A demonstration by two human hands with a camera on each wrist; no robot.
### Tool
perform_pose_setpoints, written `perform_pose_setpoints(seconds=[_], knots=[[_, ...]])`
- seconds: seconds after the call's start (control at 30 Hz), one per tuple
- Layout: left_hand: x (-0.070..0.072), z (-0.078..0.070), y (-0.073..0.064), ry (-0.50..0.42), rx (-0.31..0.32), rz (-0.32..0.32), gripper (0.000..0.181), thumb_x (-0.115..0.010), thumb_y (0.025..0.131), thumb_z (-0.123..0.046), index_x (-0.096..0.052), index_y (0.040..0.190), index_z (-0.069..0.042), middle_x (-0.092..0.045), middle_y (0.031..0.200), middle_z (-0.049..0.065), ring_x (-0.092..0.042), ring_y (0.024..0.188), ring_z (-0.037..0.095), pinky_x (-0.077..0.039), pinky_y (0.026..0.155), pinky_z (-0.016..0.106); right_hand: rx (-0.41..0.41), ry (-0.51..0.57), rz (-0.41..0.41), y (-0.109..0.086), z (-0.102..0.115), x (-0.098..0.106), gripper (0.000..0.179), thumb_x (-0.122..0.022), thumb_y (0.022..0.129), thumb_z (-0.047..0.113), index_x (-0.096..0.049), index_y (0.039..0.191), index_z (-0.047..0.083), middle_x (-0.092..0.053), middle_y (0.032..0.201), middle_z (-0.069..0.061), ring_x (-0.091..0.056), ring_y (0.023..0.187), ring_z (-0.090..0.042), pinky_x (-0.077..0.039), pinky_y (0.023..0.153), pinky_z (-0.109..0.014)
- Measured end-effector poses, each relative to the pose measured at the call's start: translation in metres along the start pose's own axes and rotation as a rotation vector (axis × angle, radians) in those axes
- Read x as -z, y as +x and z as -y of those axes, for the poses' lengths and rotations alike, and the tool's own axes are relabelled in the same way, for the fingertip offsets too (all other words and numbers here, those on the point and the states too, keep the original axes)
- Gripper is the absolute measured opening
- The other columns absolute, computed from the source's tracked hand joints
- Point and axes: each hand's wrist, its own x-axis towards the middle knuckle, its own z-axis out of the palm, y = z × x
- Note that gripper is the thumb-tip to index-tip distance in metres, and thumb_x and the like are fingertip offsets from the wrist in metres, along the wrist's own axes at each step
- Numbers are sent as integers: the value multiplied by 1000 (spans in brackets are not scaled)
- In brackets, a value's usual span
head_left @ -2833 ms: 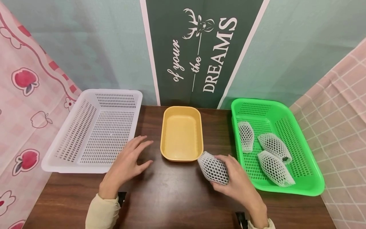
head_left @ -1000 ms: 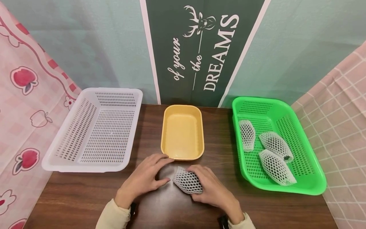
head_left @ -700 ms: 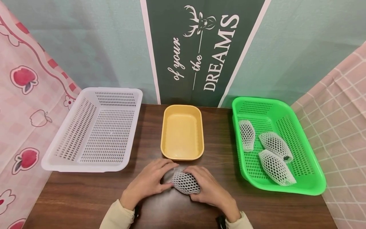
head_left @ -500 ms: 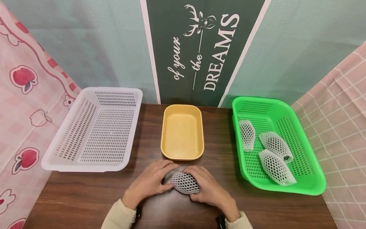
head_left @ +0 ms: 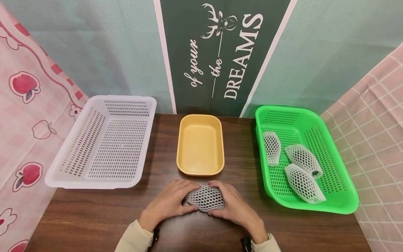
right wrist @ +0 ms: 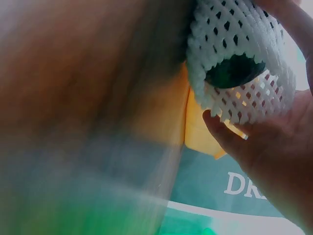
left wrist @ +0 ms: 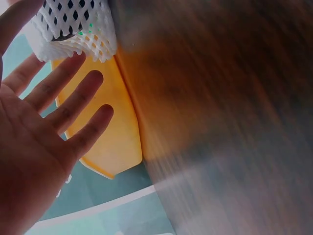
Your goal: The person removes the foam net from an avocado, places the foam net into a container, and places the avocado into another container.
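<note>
A white foam net sleeve (head_left: 206, 198) with a dark green, rounded item (right wrist: 234, 71) inside lies across the table between my two hands. My left hand (head_left: 171, 201) holds its left end, thumb on the near side and fingers on the far side. In the left wrist view, the lower fingers (left wrist: 80, 100) spread below the sleeve's end. My right hand (head_left: 234, 203) grips the right end between thumb and fingers. The right wrist view looks into the sleeve's open end, where the smooth dark item shows. The palms hide part of each end in the head view.
Just beyond the hands stands a yellow tray (head_left: 200, 169) with nothing in it. At the left is a white perforated basket (head_left: 94, 184). A green basket (head_left: 341, 168) at the right holds several netted items (head_left: 303, 183). Curtains enclose the table (head_left: 201, 234).
My right hand carried the netted item left from beside the green basket to the front of the yellow tray. My left hand came in and took its left end; the item now lies more level.
</note>
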Motion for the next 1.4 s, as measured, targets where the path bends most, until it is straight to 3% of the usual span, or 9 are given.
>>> perform_pose_setpoints(seconds=[0.17, 0.3, 0.7, 0.97, 1.2, 1.4], knots=[[0, 0, 0, -9, 6, -5, 56, -79, 80, -45, -61, 127, -21, -66, 122, -9, -58, 119, 13, -47, 103, 40, 16, 5, -88, -5, -6, 2, 68, -91, 63, 40, -60, 120, 20, -64, 112, 11, -62, 100, -8, -53, 87, -34], [0, -1, 1, -10, 11, -2, 56, -78, 81, -46, -61, 127, -21, -66, 121, -10, -59, 118, 13, -47, 102, 39, 18, 56, -112, -6, -9, 4, 59, -90, 64, 40, -65, 113, 21, -70, 107, 10, -65, 97, -6, -55, 84, -31], [-2, -3, 2, -14, 26, 9, 59, -79, 80, -46, -59, 131, -22, -66, 123, -10, -59, 118, 12, -48, 100, 39, -85, 81, -47, -5, -10, 9, 48, -90, 63, 35, -67, 103, 21, -75, 104, 7, -66, 92, -3, -56, 80, -27], [-1, -3, 1, -12, 14, -5, 59, -78, 81, -47, -60, 131, -21, -66, 124, -8, -60, 117, 13, -49, 99, 39, -112, 73, -31, -5, -11, 9, 46, -90, 64, 36, -68, 101, 21, -75, 101, 7, -66, 90, -2, -56, 80, -26], [0, -3, 1, -10, -23, -64, 50, -71, 87, -49, -63, 127, -20, -68, 119, -8, -63, 112, 11, -50, 99, 38, -139, 91, -13, -4, -11, 10, 43, -91, 64, 30, -68, 99, 19, -75, 96, 6, -64, 84, 0, -54, 75, -23], [-1, -2, 1, -2, -31, -74, 38, -64, 95, -41, -64, 127, -21, -68, 114, -8, -63, 108, 10, -50, 96, 36, -133, 95, 1, -3, -12, 11, 39, -90, 66, 30, -69, 97, 17, -75, 94, 5, -65, 83, -1, -55, 74, -23]])
